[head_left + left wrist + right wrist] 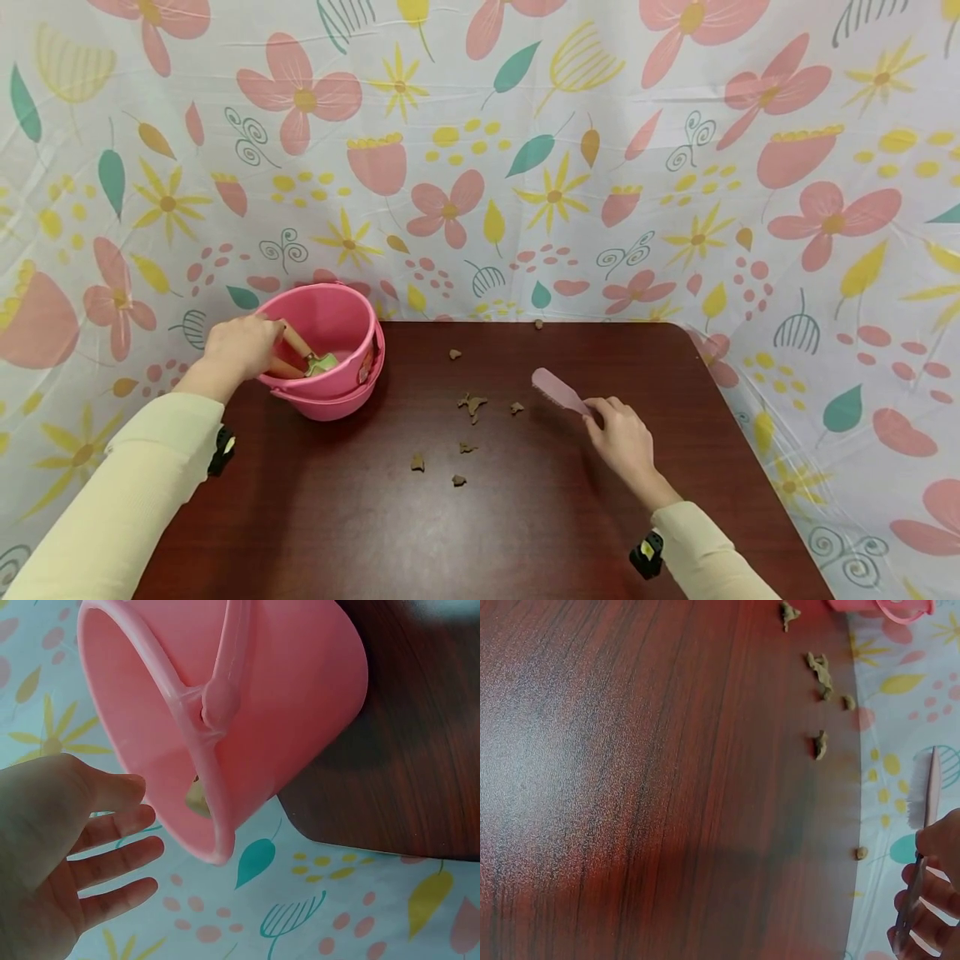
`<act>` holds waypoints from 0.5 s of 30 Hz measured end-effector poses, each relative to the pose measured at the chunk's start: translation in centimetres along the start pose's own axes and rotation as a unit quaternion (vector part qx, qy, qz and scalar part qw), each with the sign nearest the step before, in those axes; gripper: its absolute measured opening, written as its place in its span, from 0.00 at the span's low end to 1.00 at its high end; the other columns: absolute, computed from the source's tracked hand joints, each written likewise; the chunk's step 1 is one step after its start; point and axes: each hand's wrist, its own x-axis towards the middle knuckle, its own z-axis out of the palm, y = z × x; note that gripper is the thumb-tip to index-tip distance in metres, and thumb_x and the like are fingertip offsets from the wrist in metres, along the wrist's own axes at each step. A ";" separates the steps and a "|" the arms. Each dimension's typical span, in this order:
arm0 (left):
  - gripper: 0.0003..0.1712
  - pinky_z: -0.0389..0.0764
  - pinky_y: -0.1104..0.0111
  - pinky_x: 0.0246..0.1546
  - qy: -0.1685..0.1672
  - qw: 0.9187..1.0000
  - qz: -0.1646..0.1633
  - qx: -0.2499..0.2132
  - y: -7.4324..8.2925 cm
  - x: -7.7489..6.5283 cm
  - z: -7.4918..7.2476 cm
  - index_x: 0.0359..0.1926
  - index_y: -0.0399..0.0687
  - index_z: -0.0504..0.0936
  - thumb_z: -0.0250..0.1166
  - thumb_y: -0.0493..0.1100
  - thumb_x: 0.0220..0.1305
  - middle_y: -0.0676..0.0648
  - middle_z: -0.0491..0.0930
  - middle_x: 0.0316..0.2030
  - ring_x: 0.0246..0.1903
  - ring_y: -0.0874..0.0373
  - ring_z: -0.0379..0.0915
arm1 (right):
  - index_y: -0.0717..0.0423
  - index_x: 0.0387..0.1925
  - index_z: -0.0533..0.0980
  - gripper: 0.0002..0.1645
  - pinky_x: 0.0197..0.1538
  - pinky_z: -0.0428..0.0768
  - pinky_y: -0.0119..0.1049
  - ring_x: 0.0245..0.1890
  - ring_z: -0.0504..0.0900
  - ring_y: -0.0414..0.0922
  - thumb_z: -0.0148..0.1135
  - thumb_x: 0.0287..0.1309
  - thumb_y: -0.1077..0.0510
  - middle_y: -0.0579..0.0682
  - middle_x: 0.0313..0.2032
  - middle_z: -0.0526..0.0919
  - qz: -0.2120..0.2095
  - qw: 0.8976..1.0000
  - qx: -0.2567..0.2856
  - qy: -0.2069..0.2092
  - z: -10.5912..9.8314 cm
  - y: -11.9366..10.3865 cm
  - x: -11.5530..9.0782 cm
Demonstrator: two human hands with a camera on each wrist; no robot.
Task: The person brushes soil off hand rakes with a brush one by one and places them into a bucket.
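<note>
My right hand grips the handle of a pale pink brush, held above the right side of the table. White bristles line one side of the brush in the right wrist view. My left hand is at the near left rim of a pink bucket, by the wooden handles of small tools. In the left wrist view its fingers are spread and relaxed, with nothing between them. One tool inside has a light green metal head. Several brown crumbly bits lie scattered over the table.
The pink bucket sits inside a second pink bucket at the table's back left. The dark wooden table meets a flower-print cloth behind it and at the sides. One brown bit lies at the back edge.
</note>
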 end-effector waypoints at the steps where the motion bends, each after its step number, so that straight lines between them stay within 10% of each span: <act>1: 0.32 0.75 0.59 0.23 0.001 1.000 -0.002 0.001 0.1 -0.1 0.0 0.43 0.54 0.82 0.72 0.65 0.36 0.41 0.80 0.38 0.33 0.47 0.71 | 0.53 0.40 0.80 0.14 0.23 0.75 0.47 0.27 0.78 0.51 0.67 0.48 0.57 0.53 0.33 0.81 0.003 1.000 0.000 0.000 0.1 0.0 0.0; 15: 0.20 0.77 0.48 0.35 0.050 0.998 0.022 0.027 0.8 -0.8 0.3 0.49 0.38 0.75 0.61 0.42 0.57 0.36 0.76 0.43 0.38 0.42 0.74 | 0.61 0.38 0.77 0.11 0.25 0.75 0.53 0.27 0.80 0.57 0.63 0.49 0.65 0.58 0.32 0.79 -0.001 1.000 0.005 0.012 0.6 0.0 -0.4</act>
